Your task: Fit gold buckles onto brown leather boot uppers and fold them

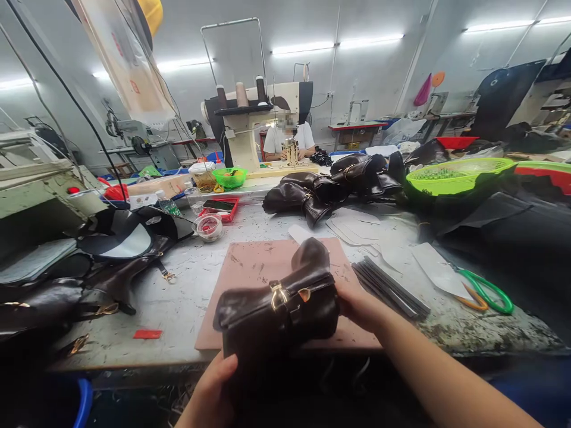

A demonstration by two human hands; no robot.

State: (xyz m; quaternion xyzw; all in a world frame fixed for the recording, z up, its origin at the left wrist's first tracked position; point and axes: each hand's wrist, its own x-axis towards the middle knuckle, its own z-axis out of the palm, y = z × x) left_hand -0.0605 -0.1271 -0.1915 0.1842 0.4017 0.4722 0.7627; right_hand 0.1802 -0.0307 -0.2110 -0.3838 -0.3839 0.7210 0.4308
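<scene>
A dark brown leather boot upper with a gold buckle and strap is held up over the near edge of a pinkish-brown board. At its lower left edge, my left hand grips it, the thumb showing in front. On the other side, my right hand closes around the right end, its fingers mostly hidden behind the leather. Right of the board lies a stack of black strips. White paper-like pieces spread behind the board.
More dark boot uppers are piled beyond the board, others at left. Scissors with green and orange handles lie at right, near a lime-green basket. A red tray holds a phone. Someone sits behind a sewing machine.
</scene>
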